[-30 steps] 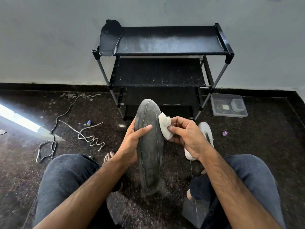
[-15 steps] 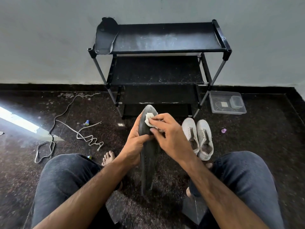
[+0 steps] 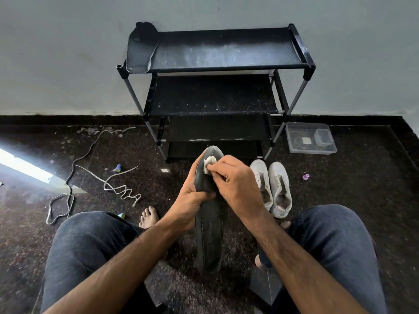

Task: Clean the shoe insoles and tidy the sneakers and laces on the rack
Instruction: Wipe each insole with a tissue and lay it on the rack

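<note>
While left hand (image 3: 192, 198) grips long dark stitched foam insole (image 3: 209, 234) mid-length, right hand (image 3: 235, 184) pinches small white cloth wad (image 3: 208, 164) against toe end. Insole judged light, bendy; support behind wiped area.

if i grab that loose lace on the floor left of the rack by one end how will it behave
Probably floppy: the lace lies in loose kinks and curves, so it should dangle and trail rather than hold shape. Likely very light, being thin. It may drag or snag on the second lace it seems to cross.

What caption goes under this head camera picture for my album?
Left hand holds a dark insole while right hand wipes it with a white wad.
</note>
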{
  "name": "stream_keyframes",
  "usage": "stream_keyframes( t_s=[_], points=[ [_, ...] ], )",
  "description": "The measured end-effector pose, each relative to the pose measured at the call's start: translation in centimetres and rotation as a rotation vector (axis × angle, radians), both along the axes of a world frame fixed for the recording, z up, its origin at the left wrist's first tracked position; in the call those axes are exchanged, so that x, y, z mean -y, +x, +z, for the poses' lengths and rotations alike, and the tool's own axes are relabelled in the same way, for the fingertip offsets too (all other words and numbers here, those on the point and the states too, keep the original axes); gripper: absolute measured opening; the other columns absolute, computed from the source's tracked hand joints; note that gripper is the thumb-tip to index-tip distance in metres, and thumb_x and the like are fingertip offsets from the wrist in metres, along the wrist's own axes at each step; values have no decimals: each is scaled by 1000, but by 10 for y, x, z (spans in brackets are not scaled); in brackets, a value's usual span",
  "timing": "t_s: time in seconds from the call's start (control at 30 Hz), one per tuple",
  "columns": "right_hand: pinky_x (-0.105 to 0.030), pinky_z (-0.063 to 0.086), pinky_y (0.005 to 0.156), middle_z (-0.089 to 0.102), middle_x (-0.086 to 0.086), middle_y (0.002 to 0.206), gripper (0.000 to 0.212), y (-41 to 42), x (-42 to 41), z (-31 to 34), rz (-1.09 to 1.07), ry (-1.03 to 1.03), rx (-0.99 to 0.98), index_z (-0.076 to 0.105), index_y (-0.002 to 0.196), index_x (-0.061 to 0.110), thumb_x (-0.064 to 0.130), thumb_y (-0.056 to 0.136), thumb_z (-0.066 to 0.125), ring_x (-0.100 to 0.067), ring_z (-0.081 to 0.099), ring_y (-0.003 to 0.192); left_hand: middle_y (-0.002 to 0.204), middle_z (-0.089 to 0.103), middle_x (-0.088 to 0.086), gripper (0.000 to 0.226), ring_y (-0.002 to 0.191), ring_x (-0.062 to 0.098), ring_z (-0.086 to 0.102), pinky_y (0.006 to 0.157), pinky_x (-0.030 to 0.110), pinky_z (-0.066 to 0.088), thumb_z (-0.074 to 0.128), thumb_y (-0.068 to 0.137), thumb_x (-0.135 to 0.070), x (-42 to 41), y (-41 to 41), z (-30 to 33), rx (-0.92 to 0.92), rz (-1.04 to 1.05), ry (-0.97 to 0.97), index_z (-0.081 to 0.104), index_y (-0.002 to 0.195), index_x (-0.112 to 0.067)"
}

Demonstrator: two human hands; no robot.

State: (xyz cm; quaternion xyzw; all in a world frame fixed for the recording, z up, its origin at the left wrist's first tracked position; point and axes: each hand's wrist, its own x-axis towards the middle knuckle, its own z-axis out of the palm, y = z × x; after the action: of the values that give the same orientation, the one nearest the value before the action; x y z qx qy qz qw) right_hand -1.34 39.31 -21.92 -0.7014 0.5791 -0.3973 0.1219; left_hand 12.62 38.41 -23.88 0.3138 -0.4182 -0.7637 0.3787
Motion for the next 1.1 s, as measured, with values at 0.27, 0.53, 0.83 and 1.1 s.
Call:
stream_keyframes(
  t_s=[0.27, 0.53, 0.83, 1.1],
  points=[
    [-31, 61, 82, 75, 4, 97, 19, -42, 18, -1, -328, 130, 303, 79, 106, 15, 11, 87, 78, -5, 71, 88, 155, 50, 1, 96, 141, 27, 49, 110, 46, 47, 51, 80, 24, -2, 4, -7, 75, -54, 20, 42, 151, -41],
    [-21, 55, 83, 67, -2, 99, 20, -2, -5, 8, 119, 44, 37, 77, 110, 6, 2, 91, 70, -11, 64, 91, 142, 56, 20, 99, 121, 34, 62, 93, 45, 58, 48, 82, 27, 0, 3, -4, -28, -37, 94, 38, 154, -40],
    [-27, 58, 78, 72, -1, 93, 16, -31, 17, -3, -197, 52, 86, 80, 101, 7, 1, 87, 74, -13, 69, 84, 160, 44, 3, 100, 144, 33, 44, 116, 61, 37, 51, 79, 23, -4, 2, -7, 64, -140, 10, 36, 155, -40],
    [-14, 52, 84, 63, -2, 102, 25, -11, -4, 13, 45, 31, 50, 74, 117, 6, 1, 93, 68, -10, 62, 94, 127, 68, 13, 86, 114, 31, 68, 90, 47, 60, 48, 81, 28, -1, 1, -3, 16, -29, 105, 50, 145, -29]
  ],
)
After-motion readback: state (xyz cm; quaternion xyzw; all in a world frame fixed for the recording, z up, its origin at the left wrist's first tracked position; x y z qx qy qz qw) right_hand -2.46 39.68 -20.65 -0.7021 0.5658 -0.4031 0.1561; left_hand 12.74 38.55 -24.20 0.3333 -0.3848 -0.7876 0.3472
